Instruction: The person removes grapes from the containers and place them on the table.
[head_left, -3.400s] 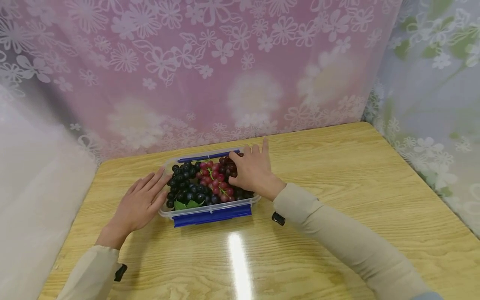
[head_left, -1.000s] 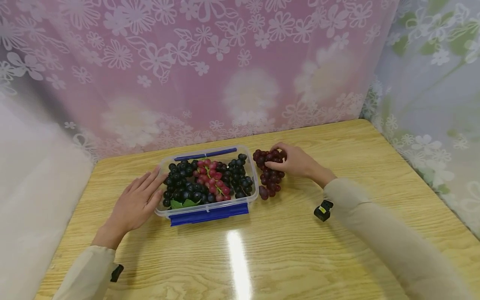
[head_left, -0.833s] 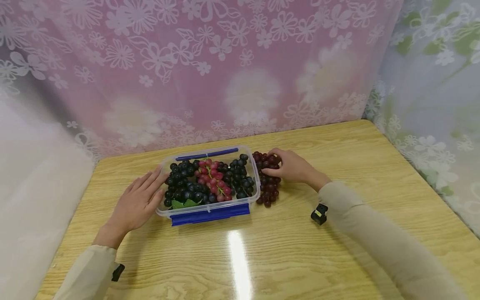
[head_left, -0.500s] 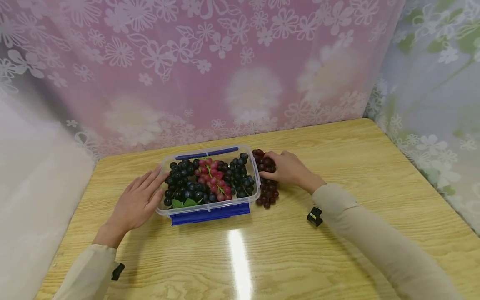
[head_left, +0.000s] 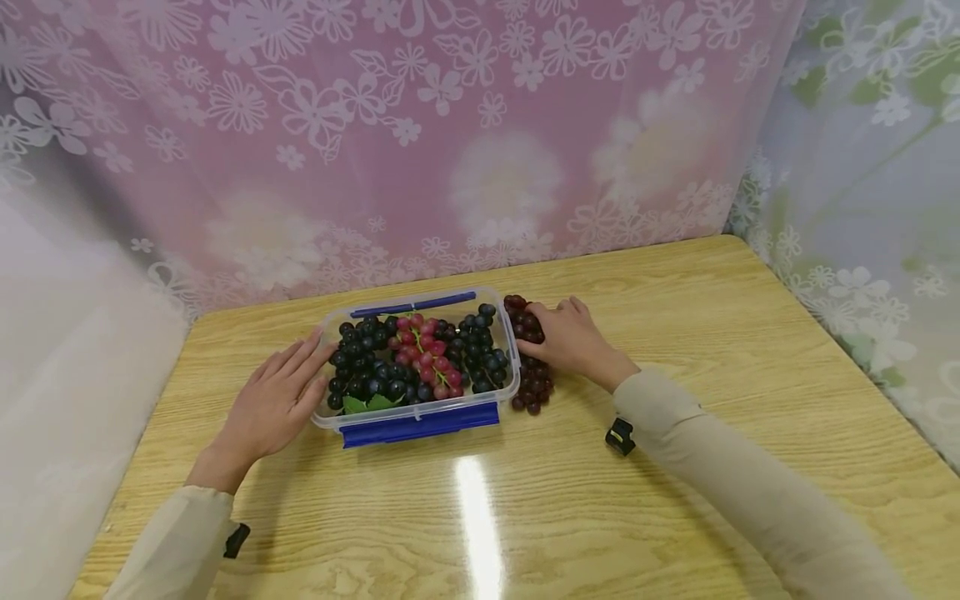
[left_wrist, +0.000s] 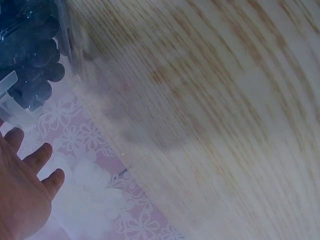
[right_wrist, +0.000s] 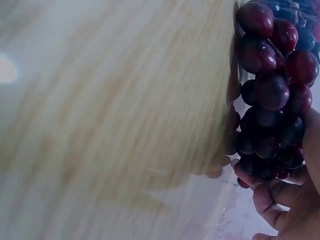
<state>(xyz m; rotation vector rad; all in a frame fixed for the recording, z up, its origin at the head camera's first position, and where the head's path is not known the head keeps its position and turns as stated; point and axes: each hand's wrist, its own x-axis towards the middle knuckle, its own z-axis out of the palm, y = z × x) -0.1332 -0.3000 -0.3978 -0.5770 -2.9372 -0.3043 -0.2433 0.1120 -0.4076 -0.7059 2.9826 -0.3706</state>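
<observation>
The dark red grape bunch (head_left: 531,367) lay on the counter (head_left: 675,333) against the container (head_left: 420,410)'s right wall. The right hand (head_left: 570,342)'s fingers curled over it; the left hand (head_left: 273,404) rested flat. The bunch looked light and floppy, best cupped underneath.

The left wrist view shows the wood-grain surface (left_wrist: 210,100) filling most of the frame. At the upper left, the clear wall of a plastic container (left_wrist: 64,30) shows dark grapes (left_wrist: 35,55) behind it. At the lower left, the left hand (left_wrist: 22,192) lies with straight fingers (left_wrist: 37,156), near the container. Pink floral cloth (left_wrist: 95,200) lies beyond the surface edge.
</observation>
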